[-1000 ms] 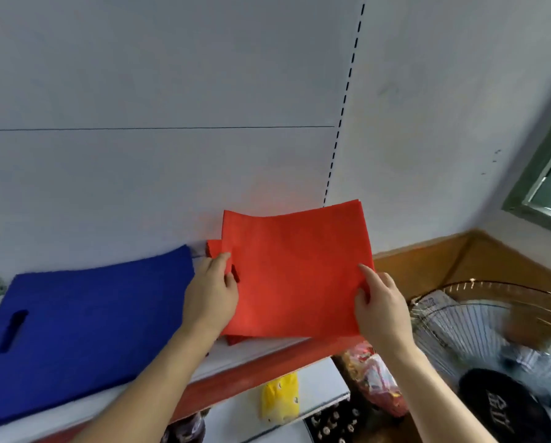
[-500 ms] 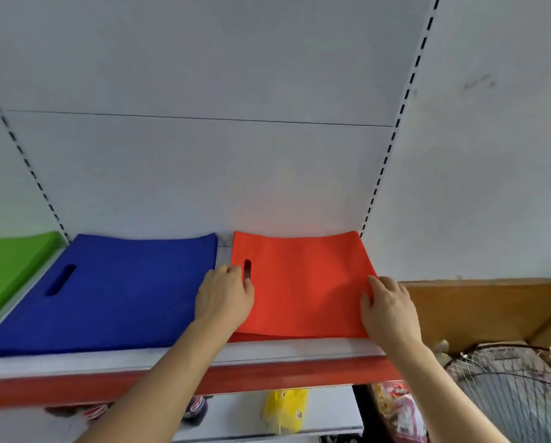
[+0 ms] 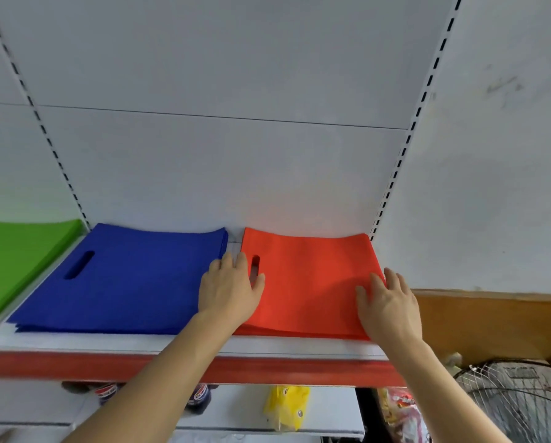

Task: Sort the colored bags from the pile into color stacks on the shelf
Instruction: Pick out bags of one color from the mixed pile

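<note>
A: Red bag stack point(image 3: 309, 282) is lying flat on the shelf point(image 3: 172, 345), just right of the blue stack point(image 3: 124, 279).
B: Left hand point(image 3: 229, 290) and right hand point(image 3: 387, 306) are pressing its side edges, fingers straight and slightly apart; the green stack point(image 3: 15, 260) is sitting far left.

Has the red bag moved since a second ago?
Yes. The red bag was held tilted up above the shelf; now it lies flat on it, right of the blue stack.
</note>
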### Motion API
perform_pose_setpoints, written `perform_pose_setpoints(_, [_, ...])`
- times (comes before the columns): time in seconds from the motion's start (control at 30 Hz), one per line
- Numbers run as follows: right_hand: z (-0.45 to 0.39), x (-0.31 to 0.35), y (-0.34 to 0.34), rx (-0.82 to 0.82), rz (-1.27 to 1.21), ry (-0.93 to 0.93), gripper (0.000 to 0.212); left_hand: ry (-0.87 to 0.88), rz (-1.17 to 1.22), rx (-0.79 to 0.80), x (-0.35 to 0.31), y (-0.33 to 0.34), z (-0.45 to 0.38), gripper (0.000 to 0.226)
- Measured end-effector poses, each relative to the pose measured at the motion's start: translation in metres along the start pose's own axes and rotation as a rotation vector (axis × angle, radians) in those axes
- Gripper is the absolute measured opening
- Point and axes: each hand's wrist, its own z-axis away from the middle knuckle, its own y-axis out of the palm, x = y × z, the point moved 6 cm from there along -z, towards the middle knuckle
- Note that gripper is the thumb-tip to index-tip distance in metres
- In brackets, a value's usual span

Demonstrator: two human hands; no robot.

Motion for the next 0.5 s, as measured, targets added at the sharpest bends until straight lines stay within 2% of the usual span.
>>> perform_pose_setpoints(0.13, [0.014, 0.038, -0.008, -0.032, -0.025, -0.112, 0.062, 0.052, 0.079, -0.112, 0.011, -0.019, 0.015, 0.069])
perform_pose_setpoints(0.3, [0.031, 0.097, -0.024, -0.069, -0.029, -0.208, 0.062, 0.154, 0.169, -0.138, 0.031, -0.045, 0.03, 0.071])
perform_pose_setpoints(0.5, [0.071, 0.193, -0.04, -0.108, -0.071, -0.342, 0.065, 0.06, 0.069, -0.17, 0.112, -0.075, 0.056, 0.073])
